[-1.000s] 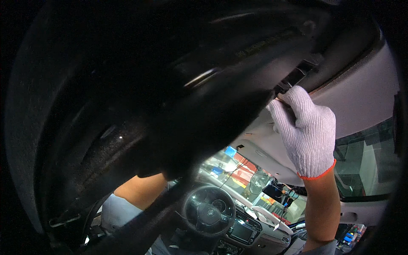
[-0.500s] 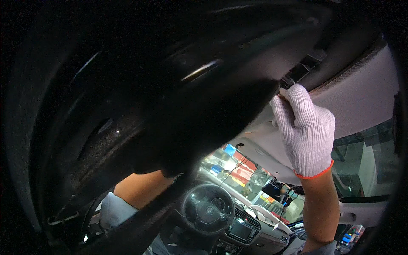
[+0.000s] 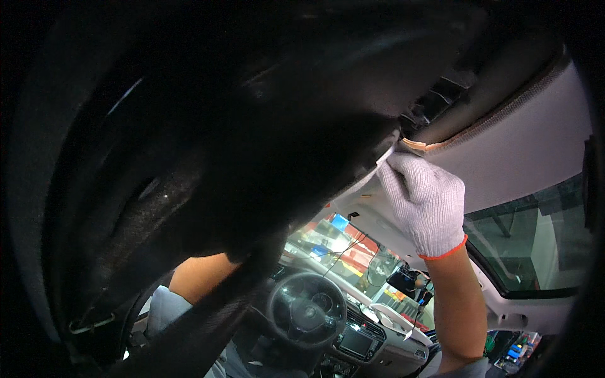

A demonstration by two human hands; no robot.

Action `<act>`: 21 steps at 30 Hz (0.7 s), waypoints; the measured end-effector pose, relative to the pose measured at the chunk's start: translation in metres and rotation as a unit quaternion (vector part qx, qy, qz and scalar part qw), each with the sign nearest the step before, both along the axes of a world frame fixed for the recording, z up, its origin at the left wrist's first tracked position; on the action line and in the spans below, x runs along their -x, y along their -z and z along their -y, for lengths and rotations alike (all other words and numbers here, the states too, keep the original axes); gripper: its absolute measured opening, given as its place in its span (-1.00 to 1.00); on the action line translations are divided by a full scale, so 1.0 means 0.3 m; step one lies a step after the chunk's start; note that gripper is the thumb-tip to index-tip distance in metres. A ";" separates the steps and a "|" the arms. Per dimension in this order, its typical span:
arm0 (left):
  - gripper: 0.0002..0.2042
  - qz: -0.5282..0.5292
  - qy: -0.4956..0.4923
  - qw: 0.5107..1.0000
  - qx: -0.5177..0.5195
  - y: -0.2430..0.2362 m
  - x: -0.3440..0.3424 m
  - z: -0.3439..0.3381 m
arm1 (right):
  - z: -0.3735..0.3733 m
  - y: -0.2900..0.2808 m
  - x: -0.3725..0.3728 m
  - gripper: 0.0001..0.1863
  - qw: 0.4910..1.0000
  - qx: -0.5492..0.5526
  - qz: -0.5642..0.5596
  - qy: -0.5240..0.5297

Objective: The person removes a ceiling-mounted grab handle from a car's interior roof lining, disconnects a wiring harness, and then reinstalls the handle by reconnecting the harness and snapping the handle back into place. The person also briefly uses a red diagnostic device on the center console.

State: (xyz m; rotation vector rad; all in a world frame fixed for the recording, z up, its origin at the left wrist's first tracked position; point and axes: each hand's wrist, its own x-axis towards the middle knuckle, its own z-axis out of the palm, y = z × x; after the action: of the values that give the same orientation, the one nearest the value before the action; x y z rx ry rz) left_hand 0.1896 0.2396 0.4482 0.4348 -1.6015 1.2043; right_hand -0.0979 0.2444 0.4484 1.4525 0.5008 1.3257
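Note:
My right hand (image 3: 423, 205), in a white knitted glove with an orange cuff, is raised to the car's roof edge. Its fingers are closed on a pale strip of trim (image 3: 386, 155), which runs along the rim of a large dark panel (image 3: 296, 145). Just above the fingertips, a slot with black clips or brackets (image 3: 419, 114) lies open between the panel and the headliner (image 3: 504, 138). A torn-looking tan edge (image 3: 413, 145) shows by the slot. My left forearm (image 3: 200, 277) goes up behind the dark panel, which hides the left hand.
Below are the steering wheel (image 3: 307, 310) and the dashboard screen (image 3: 357, 343). A dark strap-like band (image 3: 208, 327) crosses in front of my left arm. Loose wires hang by the windshield near a dark device (image 3: 403, 277). A rear-side window (image 3: 535, 239) is at right.
My right hand has moved down and left, away from the black clips. More of the pale strip and the tan edge now shows beside it. The left forearm has barely moved.

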 end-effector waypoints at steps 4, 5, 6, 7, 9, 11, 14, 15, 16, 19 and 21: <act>-0.62 -0.026 -0.017 1.000 -0.001 0.008 0.029 -0.023 | 0.011 0.000 -0.023 -0.86 1.000 -0.001 0.007 -0.010; -0.63 -0.031 -0.021 0.999 0.000 0.009 0.034 -0.028 | 0.015 -0.001 -0.025 -0.86 1.000 -0.006 0.007 -0.008; -0.63 -0.036 -0.024 0.999 0.002 0.011 0.040 -0.032 | 0.018 -0.003 -0.026 -0.86 1.000 -0.010 0.008 -0.007; -0.63 -0.041 -0.028 0.999 0.002 0.012 0.045 -0.036 | 0.022 -0.005 -0.026 -0.87 1.000 -0.002 0.006 -0.007; -0.63 -0.051 -0.035 0.998 0.004 0.017 0.056 -0.043 | 0.027 -0.008 -0.026 -0.87 1.000 0.015 0.003 -0.008; -0.63 -0.059 -0.041 0.997 0.006 0.020 0.067 -0.049 | 0.031 -0.012 -0.029 -0.87 1.000 0.009 0.000 0.003; -0.63 -0.071 -0.049 0.996 0.009 0.023 0.080 -0.058 | 0.034 -0.016 -0.037 -0.86 0.999 0.001 0.002 0.041; -0.63 -0.073 -0.052 0.996 0.009 0.024 0.085 -0.060 | 0.035 -0.018 -0.040 -0.85 0.998 -0.003 0.005 0.057; -0.64 -0.077 -0.055 0.995 0.011 0.025 0.087 -0.063 | 0.035 -0.021 -0.041 -0.85 0.998 0.003 0.004 0.056; -0.64 -0.086 -0.064 0.994 0.014 0.031 0.098 -0.069 | 0.035 -0.028 -0.040 -0.85 0.999 0.012 -0.006 0.051; -0.64 -0.094 -0.069 0.993 0.017 0.038 0.104 -0.075 | 0.033 -0.033 -0.038 -0.85 0.999 0.017 -0.012 0.043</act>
State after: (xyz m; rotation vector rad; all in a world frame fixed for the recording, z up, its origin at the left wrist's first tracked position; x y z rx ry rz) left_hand 0.1585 0.2620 0.4370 0.6271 -1.4064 1.2541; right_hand -0.0866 0.2346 0.4583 1.4480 0.4694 1.2279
